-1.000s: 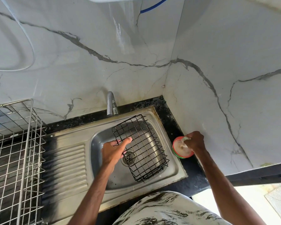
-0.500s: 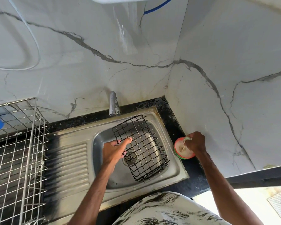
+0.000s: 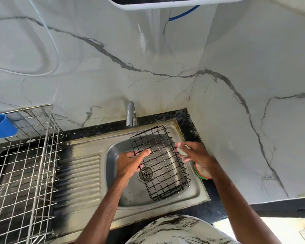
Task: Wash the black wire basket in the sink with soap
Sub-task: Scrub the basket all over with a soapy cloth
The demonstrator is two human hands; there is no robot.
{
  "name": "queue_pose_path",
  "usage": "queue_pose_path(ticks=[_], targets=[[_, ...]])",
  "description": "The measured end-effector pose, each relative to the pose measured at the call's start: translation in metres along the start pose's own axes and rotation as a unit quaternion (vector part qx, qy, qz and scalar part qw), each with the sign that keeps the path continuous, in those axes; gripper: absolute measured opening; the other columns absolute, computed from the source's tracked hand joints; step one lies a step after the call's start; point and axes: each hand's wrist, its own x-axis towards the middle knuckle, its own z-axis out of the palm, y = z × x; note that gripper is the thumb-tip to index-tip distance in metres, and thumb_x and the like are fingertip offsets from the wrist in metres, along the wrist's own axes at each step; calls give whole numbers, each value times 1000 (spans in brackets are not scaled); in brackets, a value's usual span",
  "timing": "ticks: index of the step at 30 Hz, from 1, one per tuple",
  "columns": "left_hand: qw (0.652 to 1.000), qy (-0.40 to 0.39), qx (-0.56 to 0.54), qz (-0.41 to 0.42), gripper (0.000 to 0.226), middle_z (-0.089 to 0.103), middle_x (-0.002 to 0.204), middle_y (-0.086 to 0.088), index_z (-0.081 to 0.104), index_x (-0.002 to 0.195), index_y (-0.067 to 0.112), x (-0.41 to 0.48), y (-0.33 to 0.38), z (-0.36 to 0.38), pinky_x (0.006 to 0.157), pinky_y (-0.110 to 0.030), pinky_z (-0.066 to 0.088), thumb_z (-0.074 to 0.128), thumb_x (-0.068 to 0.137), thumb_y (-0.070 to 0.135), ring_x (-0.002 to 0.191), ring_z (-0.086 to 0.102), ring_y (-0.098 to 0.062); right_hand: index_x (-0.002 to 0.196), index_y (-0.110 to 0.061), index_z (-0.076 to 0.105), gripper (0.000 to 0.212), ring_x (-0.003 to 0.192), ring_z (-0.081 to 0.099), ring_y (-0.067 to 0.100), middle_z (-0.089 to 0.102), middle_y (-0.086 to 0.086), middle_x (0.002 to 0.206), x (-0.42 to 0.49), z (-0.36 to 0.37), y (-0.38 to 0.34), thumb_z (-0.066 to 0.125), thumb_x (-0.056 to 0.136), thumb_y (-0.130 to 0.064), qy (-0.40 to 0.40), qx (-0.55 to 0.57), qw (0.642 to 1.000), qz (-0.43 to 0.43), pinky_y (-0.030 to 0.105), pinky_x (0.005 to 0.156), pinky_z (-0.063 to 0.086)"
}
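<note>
The black wire basket [image 3: 161, 162] stands tilted in the steel sink [image 3: 130, 194], over the drain. My left hand [image 3: 130, 162] grips its left rim, thumb over the top wire. My right hand [image 3: 194, 153] pinches a small pale soapy scrubber [image 3: 181, 150] at the basket's right rim. Below that hand a round red and green soap tub [image 3: 202, 172] sits on the black counter, partly hidden by my wrist.
The tap [image 3: 131, 114] rises behind the sink. A ribbed drainboard [image 3: 79, 178] lies left of the basin. Further left stands a steel wire dish rack [image 3: 23, 166] with a blue cup [image 3: 0, 125] on it. Marble walls close the corner at the back and right.
My right hand has lifted from the soap tub and moved left to the basket's right rim with the scrubber. My left hand keeps its hold on the basket.
</note>
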Motion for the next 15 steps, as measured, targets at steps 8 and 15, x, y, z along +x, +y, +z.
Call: queue_pose_path(ticks=[8,15], targets=[[1000,-4,-8,2,52,80,78,-3,79,87,14,-6,13,-9,74,-45,66,92,65,59,76,79,-25,106,-8,74,22,83,73,19,78,4,97,4,19,-24,69,95,-27,-70,-52,996,-19,29,65,58],[999,-26,2,23,34,80,84,-1,71,82,28,-9,20,-15,76,-44,66,91,70,53,75,80,-20,95,-17,76,12,69,73,17,77,7,87,13,24,-17,71,92,-28,-23,-51,998,-21,42,69,63]])
